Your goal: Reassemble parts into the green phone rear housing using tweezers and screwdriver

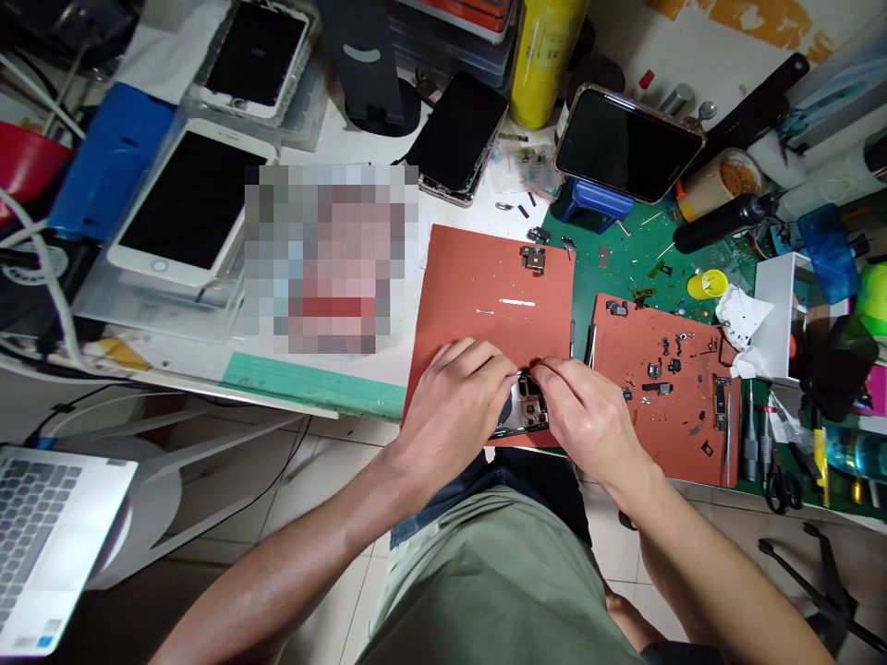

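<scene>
An opened phone housing [532, 412] lies at the near edge of the left red-brown mat [457, 277], its inner side facing up with camera openings showing. My left hand [457, 392] is closed at the housing's left and top side, fingertips against its edge. From the right, my right hand [589, 406] pinches at the top edge of the housing, close to my left fingertips. Whatever sits between the right fingertips is too small and hidden to name. Above my hands, a small metal camera-like part [533, 259] and a thin light strip [516, 302] lie on the mat.
A second red-brown mat [683, 453] at right carries several tiny phone parts. Behind it, a phone [629, 140] leans on a blue stand [594, 205]. A black-screened phone [460, 129] and a white phone [194, 203] lie left. Scissors [784, 487] sit near the right edge.
</scene>
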The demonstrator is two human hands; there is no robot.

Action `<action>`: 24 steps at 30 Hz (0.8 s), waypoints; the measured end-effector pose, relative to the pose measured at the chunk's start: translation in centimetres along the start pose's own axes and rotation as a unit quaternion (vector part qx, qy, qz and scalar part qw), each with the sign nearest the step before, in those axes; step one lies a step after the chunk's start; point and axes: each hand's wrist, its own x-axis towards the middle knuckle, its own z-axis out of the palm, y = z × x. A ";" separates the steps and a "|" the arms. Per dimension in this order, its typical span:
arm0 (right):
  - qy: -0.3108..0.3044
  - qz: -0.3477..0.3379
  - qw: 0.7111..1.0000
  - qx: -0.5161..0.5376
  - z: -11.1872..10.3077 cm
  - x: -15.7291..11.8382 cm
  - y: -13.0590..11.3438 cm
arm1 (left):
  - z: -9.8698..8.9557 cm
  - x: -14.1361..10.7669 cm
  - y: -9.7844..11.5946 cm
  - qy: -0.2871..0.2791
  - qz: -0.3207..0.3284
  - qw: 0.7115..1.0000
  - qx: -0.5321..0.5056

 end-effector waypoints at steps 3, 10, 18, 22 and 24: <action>-0.003 -0.004 1.000 0.000 0.1 0.0 0.0 | -0.1 0.0 0.1 -0.001 0.000 1.000 0.001; 0.016 -0.009 1.000 0.022 0.1 0.2 -0.1 | 0.0 0.0 0.0 -0.003 -0.002 1.000 0.000; 0.014 -0.011 1.000 0.023 0.1 0.3 -0.1 | -0.1 0.0 0.1 -0.002 -0.003 1.000 0.001; -0.006 0.012 0.999 0.047 0.0 0.4 -0.4 | -0.1 0.0 0.1 -0.005 -0.008 1.000 0.003; -0.011 0.001 0.999 0.045 0.1 0.4 -0.4 | 0.0 0.0 0.1 -0.007 -0.012 1.000 0.003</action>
